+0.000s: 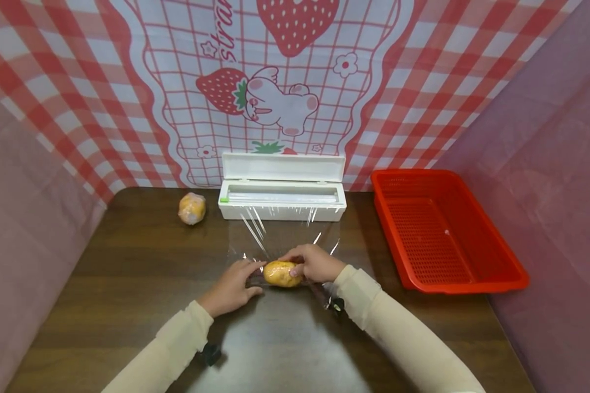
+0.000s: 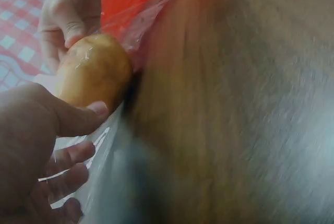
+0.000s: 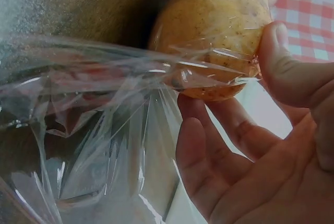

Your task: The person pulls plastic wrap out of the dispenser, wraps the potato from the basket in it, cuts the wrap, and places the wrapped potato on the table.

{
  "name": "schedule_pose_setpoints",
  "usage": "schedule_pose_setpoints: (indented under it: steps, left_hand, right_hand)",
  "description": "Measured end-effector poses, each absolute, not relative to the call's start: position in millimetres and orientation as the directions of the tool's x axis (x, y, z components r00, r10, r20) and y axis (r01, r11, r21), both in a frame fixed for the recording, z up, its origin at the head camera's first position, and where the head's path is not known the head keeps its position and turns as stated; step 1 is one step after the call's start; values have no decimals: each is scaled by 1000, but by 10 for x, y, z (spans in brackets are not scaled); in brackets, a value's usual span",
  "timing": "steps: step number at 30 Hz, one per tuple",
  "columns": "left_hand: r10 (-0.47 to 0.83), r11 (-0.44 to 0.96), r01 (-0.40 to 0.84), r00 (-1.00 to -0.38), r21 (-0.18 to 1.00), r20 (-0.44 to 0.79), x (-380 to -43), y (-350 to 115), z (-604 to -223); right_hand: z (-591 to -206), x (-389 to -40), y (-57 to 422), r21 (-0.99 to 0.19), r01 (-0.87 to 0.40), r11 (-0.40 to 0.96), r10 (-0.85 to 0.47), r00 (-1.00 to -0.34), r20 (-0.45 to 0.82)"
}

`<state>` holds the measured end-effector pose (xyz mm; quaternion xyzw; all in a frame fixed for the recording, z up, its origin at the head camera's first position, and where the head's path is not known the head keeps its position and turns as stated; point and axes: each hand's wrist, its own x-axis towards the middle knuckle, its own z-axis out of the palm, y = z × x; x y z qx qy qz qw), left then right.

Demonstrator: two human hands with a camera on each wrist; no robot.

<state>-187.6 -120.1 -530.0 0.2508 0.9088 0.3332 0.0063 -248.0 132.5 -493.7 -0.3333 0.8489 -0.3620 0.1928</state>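
A yellow potato (image 1: 281, 274) lies on cling film (image 1: 295, 232) that stretches from a white dispenser box (image 1: 285, 213). My right hand (image 1: 320, 263) grips the potato's right side, thumb in front and fingers behind. Film wraps partly over the potato (image 3: 219, 20), and loose, wrinkled film (image 3: 99, 161) trails off its end in the right wrist view. At the potato's left end is my left hand (image 1: 232, 288), its fingers extended and relaxed. One fingertip reaches the potato's edge in the head view; firm contact is hard to tell.
A film-wrapped yellow-orange round item (image 1: 192, 208) sits at the back left of the wooden table (image 1: 128, 262). The dispenser's lid (image 1: 283, 166) stands raised against the checked cloth backdrop. On the right is a red plastic basket (image 1: 393, 240) with a slotted bottom.
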Motion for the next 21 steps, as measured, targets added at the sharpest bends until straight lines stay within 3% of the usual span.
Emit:
schedule_pose_setpoints:
  steps: [6, 9, 13, 16, 21]
  left_hand:
    - [429, 781, 478, -878, 402, 211, -1937, -1328, -5124]
    - [391, 829, 475, -870, 296, 301, -1939, -1263, -5032]
    - [439, 829, 543, -782, 137, 443, -1882, -955, -5051]
    - [513, 808, 589, -716, 15, 474, -1855, -714, -5173]
    - [520, 822, 567, -701, -61, 489, -1867, -586, -5326]
  right_hand:
    - [-4913, -2572, 1307, -756, -383, 531, -708, -690, -148]
    - [-4886, -2614, 1319, -747, -384, 543, -714, -679, -170]
    - [-4868, -2649, 1359, -757, -374, 536, -722, -667, -181]
    - [-4869, -2659, 1391, -767, -382, 516, -731, -663, -162]
    - [-4924, -2626, 1418, -789, -381, 482, -720, -685, -108]
